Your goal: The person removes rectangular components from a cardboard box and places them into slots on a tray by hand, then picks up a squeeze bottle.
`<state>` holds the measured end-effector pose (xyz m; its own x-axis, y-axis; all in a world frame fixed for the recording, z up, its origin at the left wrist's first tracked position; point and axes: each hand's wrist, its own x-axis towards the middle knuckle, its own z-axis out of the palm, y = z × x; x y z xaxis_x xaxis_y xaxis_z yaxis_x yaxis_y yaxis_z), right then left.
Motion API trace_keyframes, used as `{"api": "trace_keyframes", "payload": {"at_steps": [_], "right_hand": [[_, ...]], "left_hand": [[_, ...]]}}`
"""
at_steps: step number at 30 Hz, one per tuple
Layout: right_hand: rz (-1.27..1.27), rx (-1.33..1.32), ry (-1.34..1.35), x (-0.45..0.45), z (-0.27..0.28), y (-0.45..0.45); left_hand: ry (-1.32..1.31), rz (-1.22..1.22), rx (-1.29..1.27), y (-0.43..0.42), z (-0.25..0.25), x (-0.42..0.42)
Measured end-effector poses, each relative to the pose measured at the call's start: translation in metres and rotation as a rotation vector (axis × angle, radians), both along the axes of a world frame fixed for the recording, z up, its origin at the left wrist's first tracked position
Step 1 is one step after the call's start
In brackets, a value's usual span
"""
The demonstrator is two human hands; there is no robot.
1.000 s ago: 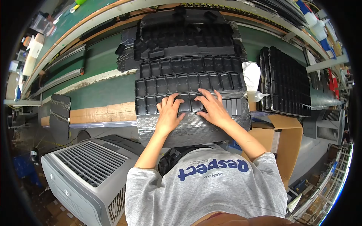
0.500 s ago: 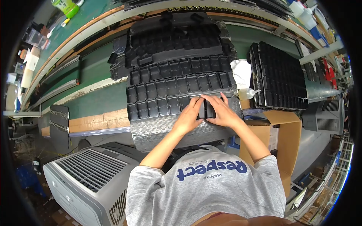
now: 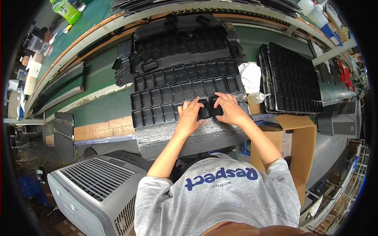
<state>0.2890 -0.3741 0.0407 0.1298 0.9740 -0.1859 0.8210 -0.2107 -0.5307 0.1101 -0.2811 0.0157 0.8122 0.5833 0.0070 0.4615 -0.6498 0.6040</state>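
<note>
Rows of small black open-topped plastic boxes (image 3: 184, 93) stand side by side on a dark foam board stack (image 3: 181, 137) in front of me. At the right end of the nearest row, my left hand (image 3: 189, 118) has its fingers and thumb curled round the ends of a black box (image 3: 203, 111). My right hand (image 3: 231, 110) grips another black box (image 3: 216, 109) just to the right, thumb at its near end and fingers at its far end. A narrow gap shows between these two boxes. The fingers partly cover both.
Loose black boxes (image 3: 181, 45) lie piled on a board farther back. To the right are a white cloth (image 3: 251, 75), a squeeze bottle (image 3: 256, 97), upright panels of black boxes (image 3: 295, 78) and an open cardboard carton (image 3: 303, 145). A grey air cooler (image 3: 98, 188) stands at lower left.
My hands have moved apart, the left one shifting left. They were close together over the row's right end; now a gap shows between the boxes they hold. The view has shifted slightly.
</note>
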Motion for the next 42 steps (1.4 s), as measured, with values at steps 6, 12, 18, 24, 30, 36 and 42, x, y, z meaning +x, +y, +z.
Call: {"api": "trace_keyframes", "payload": {"at_steps": [6,12,18,24,30,36,42], "right_hand": [[-0.063,-0.066,0.007,-0.004,-0.009,0.001],[-0.029,0.066,-0.034,0.002,-0.004,-0.01],[0.06,-0.083,-0.111,0.044,0.028,-0.041],[-0.038,-0.001,0.096,0.033,0.003,-0.049],[-0.005,0.153,0.29,0.064,-0.021,-0.056],[-0.03,0.239,0.267,0.079,-0.03,-0.052],[-0.077,0.099,0.168,0.081,-0.02,-0.049]], "left_hand": [[0.023,0.026,0.089,0.002,-0.01,-0.002],[0.026,0.09,0.138,-0.006,0.005,0.0],[-0.12,-0.098,0.031,-0.035,0.022,0.03],[-0.119,-0.215,-0.098,-0.043,0.0,0.062],[-0.092,-0.124,-0.294,-0.044,0.015,0.071],[-0.136,-0.088,-0.156,-0.033,0.001,0.072],[-0.067,-0.09,0.028,-0.027,-0.001,0.068]]}}
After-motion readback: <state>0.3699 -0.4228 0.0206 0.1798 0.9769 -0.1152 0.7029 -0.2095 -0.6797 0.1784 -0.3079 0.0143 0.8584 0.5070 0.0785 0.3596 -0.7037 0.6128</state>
